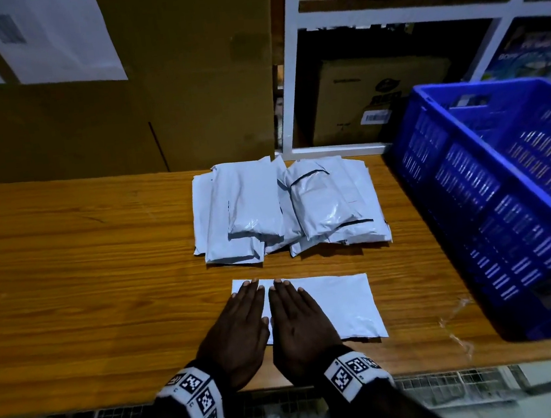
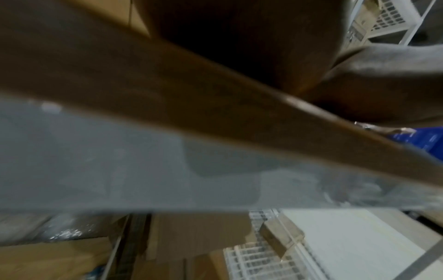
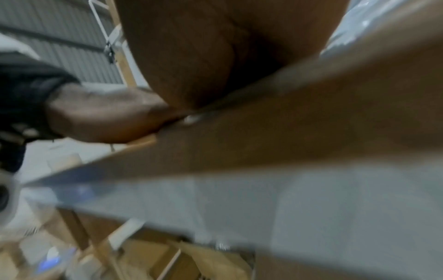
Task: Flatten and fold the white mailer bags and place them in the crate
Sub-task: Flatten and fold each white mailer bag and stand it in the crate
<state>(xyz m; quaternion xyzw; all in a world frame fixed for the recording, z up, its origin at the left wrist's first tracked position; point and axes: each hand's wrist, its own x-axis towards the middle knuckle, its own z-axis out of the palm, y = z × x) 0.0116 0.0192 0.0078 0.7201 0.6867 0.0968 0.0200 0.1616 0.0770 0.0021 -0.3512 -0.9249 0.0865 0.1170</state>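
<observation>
Mailer bag (image 1: 333, 305) lies flat on the table (image 1: 68, 267), near edge, right in front of us. Long axis runs 9 to 3. We have both hands on its 9 o'clock half, palms down. Left hand (image 1: 238, 330) covers the 9 o'clock end; part of it overhangs onto bare wood. Right hand (image 1: 297, 323) sits just beside it, nearer the bag's middle. Fingers (image 1: 252, 290) of both hands are straight and close together, pointing to 12, pressing on the bag and pinching nothing. Thumbs nearly meet between the hands; we cannot tell if they touch.

Key relation: the uncovered stretch of the bag runs off to 3 o'clock from the right hand. So we judge the right hand is the one to sweep toward 3 and push air out, while the left pins the 9 o'clock end. A fold would likely then cross the long axis, one end brought over to the other.

Pile of bags (image 1: 284, 207) sits at 12 o'clock from our hands, apart from the flat one, still puffy. Blue crate (image 1: 492, 191) stands at about 2 o'clock on the table's right end, closer to the right hand. Both wrist views are too blurred to add anything about the fingers.
</observation>
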